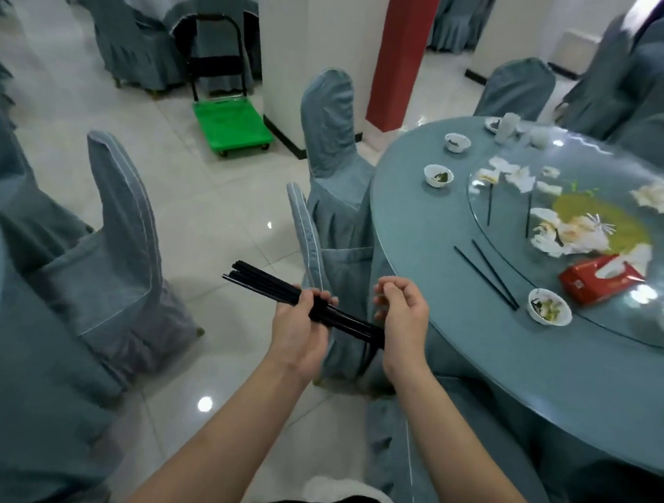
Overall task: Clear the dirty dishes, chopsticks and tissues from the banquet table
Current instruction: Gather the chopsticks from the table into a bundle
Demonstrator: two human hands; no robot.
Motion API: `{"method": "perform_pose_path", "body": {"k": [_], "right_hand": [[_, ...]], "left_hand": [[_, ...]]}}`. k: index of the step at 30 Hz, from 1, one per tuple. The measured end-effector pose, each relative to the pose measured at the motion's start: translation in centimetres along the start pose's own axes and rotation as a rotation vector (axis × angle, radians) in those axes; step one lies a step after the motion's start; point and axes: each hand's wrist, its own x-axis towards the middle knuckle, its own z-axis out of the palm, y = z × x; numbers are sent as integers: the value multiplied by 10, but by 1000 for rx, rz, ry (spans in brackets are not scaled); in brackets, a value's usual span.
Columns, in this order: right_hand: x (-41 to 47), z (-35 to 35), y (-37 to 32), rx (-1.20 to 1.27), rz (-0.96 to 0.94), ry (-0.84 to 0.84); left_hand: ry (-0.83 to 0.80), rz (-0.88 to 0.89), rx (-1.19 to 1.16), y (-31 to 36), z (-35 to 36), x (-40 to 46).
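Fingers of the left hand (300, 332) are curled round a bundle of black chopsticks (273, 286) near its middle, at centre frame, off the counter (515, 364). Fingers of the right hand (401, 316) are loosely curled beside the bundle's near end; whether anything is held cannot be told. Two loose chopsticks (487, 274) lie on the counter at right, beside a dirty bowl (549, 307) and a red tissue box (600, 279). The sticks are judged light, stiff and smooth, liable to slide apart; a mid-length grip is advised. Bowls are judged breakable, best lifted by the rim; tissues (570, 231) soft.
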Motion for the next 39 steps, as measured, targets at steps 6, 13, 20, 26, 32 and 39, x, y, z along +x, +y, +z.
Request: {"method": "perform_pose_path", "body": {"k": [6,13,20,26,32,39], "right_hand": [[33,-14,-2,34,5,133],[118,-34,12,27,49,166],[245,-80,35,-6,152,240],[339,-148,70,-267,217,330],[405,-209,106,-705,275,299],[447,-244,139,-1106,340,182]], "left_hand": [[-75,-88,73,-19,19,36],[-26,-176,84,-47,64,105],[52,-200,190,-92,126,191],[74,-256,239,-141,175,247],[74,-297,337,-174,205,277],[78,-333,382,-183,217,299]]}}
